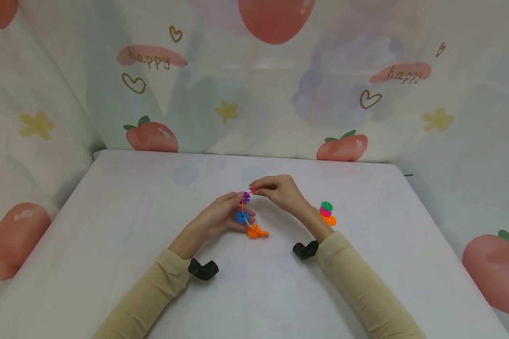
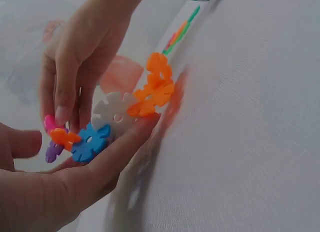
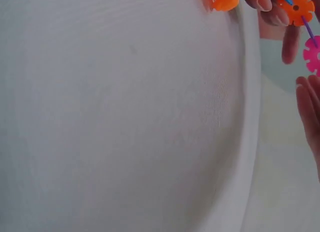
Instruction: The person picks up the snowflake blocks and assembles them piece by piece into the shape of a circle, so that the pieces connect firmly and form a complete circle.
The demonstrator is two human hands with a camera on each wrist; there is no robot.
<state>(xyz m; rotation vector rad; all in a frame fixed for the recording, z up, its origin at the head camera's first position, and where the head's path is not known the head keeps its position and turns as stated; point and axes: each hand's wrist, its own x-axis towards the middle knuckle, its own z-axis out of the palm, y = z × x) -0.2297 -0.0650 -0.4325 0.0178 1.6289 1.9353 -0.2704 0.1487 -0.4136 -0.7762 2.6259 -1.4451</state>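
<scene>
A chain of interlocking plastic snowflake discs hangs between the two hands. My left hand holds it near the purple disc, the other fingers stretched along the chain's underside. Below the purple one come an orange disc, a blue disc, a white disc and more orange discs at the low end. My right hand pinches a pink disc at the upper end, where it meets the purple disc. In the right wrist view, the right fingertips are right at the pink disc's edge.
Loose green, pink and orange discs lie on the white-covered table, beyond the right forearm. Black wrist cameras sit on both wrists. A printed cloth backdrop rises behind the table's far edge.
</scene>
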